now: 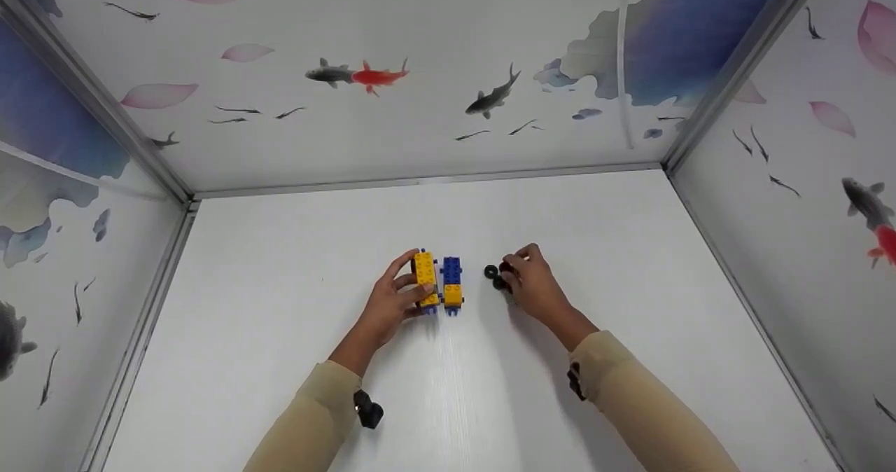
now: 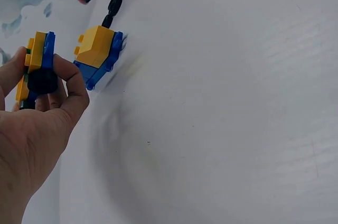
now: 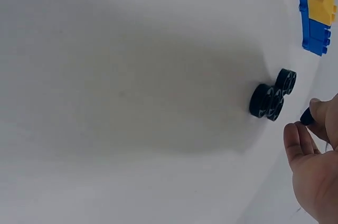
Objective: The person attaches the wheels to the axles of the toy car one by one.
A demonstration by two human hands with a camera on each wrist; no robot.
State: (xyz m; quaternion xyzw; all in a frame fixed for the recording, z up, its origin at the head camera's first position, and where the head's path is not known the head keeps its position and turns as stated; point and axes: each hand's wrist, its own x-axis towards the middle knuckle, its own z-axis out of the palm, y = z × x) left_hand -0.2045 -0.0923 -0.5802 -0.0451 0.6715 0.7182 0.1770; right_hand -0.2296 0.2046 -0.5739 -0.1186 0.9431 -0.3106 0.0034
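My left hand [image 1: 392,300] grips a toy block car [image 1: 425,269], yellow on top with a blue base. In the left wrist view a black wheel [image 2: 42,81] sits on its side, and the car is held up off the table. Just right of it stands a second block car [image 1: 452,273], blue and yellow, with no wheels on its axle pegs. Between thumb and fingers, my right hand [image 1: 535,286] pinches a small black wheel [image 3: 306,117], partly hidden by the fingertips. Several loose black wheels [image 3: 261,100] lie close together beside that hand.
The white tabletop [image 1: 280,388] is bounded by a back wall [image 1: 420,136] and side walls printed with fish and petals. Metal strips [image 1: 301,190] run along the edges. A black device [image 1: 367,409] is strapped at the left sleeve's cuff.
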